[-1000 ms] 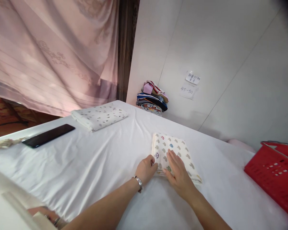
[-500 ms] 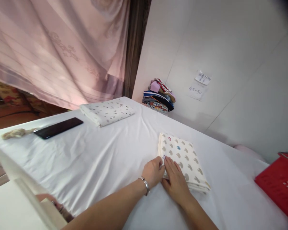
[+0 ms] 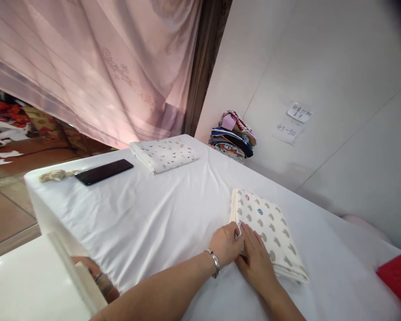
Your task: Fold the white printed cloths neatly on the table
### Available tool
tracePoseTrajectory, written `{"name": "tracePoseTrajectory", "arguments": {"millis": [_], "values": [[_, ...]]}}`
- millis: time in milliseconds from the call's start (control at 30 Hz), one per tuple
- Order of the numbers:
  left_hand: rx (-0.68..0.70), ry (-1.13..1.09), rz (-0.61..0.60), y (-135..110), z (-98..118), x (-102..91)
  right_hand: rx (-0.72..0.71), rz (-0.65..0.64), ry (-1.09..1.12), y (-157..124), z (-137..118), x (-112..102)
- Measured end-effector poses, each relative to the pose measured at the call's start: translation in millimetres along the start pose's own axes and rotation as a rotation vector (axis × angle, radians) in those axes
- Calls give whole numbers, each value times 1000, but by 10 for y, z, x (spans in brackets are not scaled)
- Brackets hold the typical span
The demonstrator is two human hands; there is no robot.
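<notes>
A folded cream cloth [image 3: 273, 228] with grey mushroom-like prints and a few coloured ones lies on the white-covered table. At its near left corner, my left hand [image 3: 224, 244], wearing a silver bracelet at the wrist, has its fingers closed in a pinch on the cloth's edge. My right hand [image 3: 256, 258] rests beside it, fingers stretched out over the near edge of the cloth, its thumb tucked low near my left hand. The underside of the near corner is hidden by both hands.
Farther back lie a second folded printed cloth [image 3: 167, 155], a black phone [image 3: 104, 171] and a beige cord bundle [image 3: 56, 175]. Stacked clothes [image 3: 232, 136] stand by the wall. A red item [image 3: 398, 274] sits at right, a pink curtain [image 3: 120, 58] at left.
The view has shifted, so the table's things appear farther right and less of the red item shows. My left fingers pinch the corner's edge slightly raised; my right hand stays on the cloth.
</notes>
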State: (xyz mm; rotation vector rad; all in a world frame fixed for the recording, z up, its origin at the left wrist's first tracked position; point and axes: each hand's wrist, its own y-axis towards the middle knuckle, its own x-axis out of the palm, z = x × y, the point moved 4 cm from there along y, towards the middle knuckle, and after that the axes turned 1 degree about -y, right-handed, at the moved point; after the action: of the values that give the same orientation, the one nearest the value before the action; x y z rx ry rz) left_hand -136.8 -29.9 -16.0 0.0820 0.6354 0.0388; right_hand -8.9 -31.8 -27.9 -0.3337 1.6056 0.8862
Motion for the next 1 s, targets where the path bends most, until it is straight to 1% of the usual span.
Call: {"name": "tracePoseTrajectory", "arguments": {"millis": [267, 333, 433, 500, 567, 600, 633, 667, 767, 800, 867, 933, 1000], "values": [[-83, 43, -12, 50, -54, -39, 15, 29, 20, 13, -15, 0], [-91, 39, 7, 49, -59, -52, 27, 20, 33, 18, -25, -1], [-75, 1, 47, 57, -74, -67, 45, -35, 74, -2, -37, -67], [-52, -27, 63, 71, -91, -73, 46, -108, 137, -59, -15, -160], [-33, -37, 63, 90, -111, -70, 72, -189, 224, -162, 79, -268], [-33, -38, 55, 100, -124, -65, 116, -211, 267, -226, 170, -322], [-39, -38, 41, 110, -139, -58, 192, -208, 306, -295, 294, -373], [-49, -40, 26, 120, -153, -50, 298, -173, 341, -364, 450, -421], [-68, -58, -6, 141, -172, -36, 708, 15, 463, -571, 990, -505], [-68, -63, -6, 143, -170, -38, 837, 51, 525, -623, 1147, -496], [-77, -73, -2, 142, -163, -45, 1027, 52, 674, -671, 1372, -430], [-99, -88, 2, 133, -166, -52, 1112, 21, 799, -648, 1483, -338], [-119, -109, 17, 121, -184, -58, 1117, 9, 837, -599, 1528, -250]]}}
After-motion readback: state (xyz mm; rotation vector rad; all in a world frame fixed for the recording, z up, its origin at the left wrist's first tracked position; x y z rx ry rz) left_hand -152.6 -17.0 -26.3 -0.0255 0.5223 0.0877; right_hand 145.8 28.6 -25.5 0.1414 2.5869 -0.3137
